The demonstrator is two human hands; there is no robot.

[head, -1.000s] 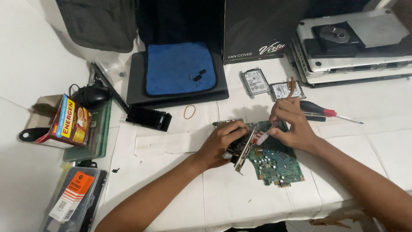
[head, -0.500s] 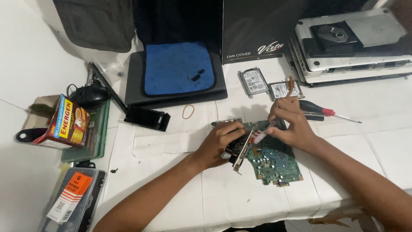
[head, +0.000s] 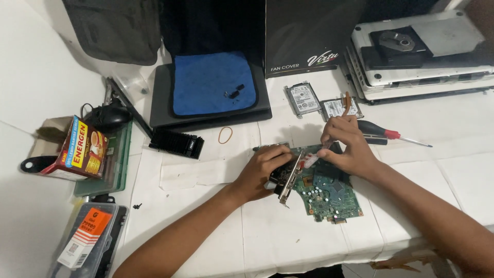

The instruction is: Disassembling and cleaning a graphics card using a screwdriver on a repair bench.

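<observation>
Head view: a green circuit board is seen lying on the white bench, in front of the person, slightly right of the middle. The left hand is placed on the left edge of the board, and its fingers are curled together around the metal bracket fixed to that edge. The right hand is held over the upper part of the board; its fingers are pinched together on a small pale part, which cannot be identified.

Just beside the right hand, a screwdriver with a red and black handle is laid on the bench. Behind it, two bare hard drives are placed side by side, near a stack of opened laptops.

Some containers are found at the left. A red and yellow carton is resting on a flat green case; what is inside either one cannot be told. Nearer to the person, a clear plastic organiser box with an orange label is closed, and its contents are not readable. A blue cloth is spread on a closed dark laptop, and a few small black parts are lying on the cloth. A black heat sink and a rubber band are lying between the laptop and the board.
</observation>
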